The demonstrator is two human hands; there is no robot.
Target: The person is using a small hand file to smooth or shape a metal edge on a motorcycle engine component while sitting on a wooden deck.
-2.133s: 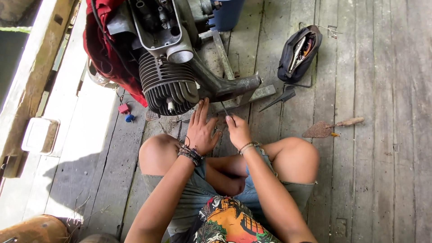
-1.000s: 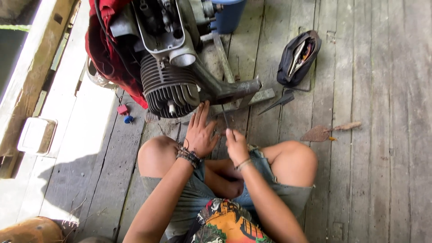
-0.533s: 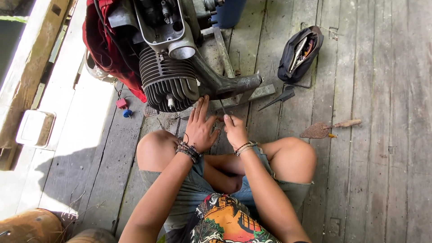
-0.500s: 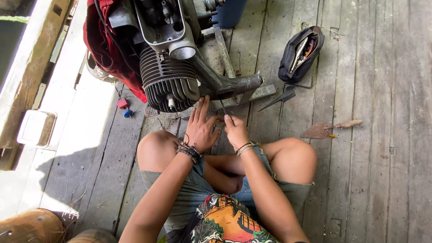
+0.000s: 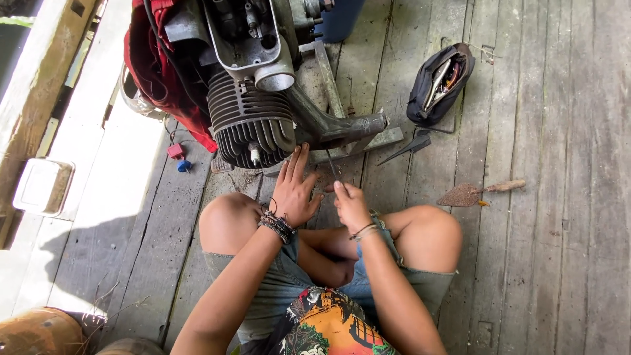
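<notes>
I sit cross-legged on a grey wooden plank floor in front of a small engine (image 5: 253, 121) with a dark finned cylinder and a grey exhaust pipe (image 5: 342, 125). My left hand (image 5: 294, 190) is flat with its fingers spread, reaching toward the underside of the finned cylinder. My right hand (image 5: 348, 202) sits just beside it, fingers pinched on a thin dark rod-like tool (image 5: 332, 169) that points up toward the exhaust pipe. Both wrists wear bracelets.
A black tool pouch (image 5: 439, 84) with tools lies open at the upper right. A rusty trowel (image 5: 476, 192) lies to the right of my knee. A dark metal blade (image 5: 406, 148) lies by the exhaust. Red cloth (image 5: 158, 72) drapes the engine's left. Small red and blue parts (image 5: 177, 156) lie on the floor.
Both hands stay by the engine's underside. My right hand has risen slightly and its fingers have pinched the thin tool. The view has shifted a little.
</notes>
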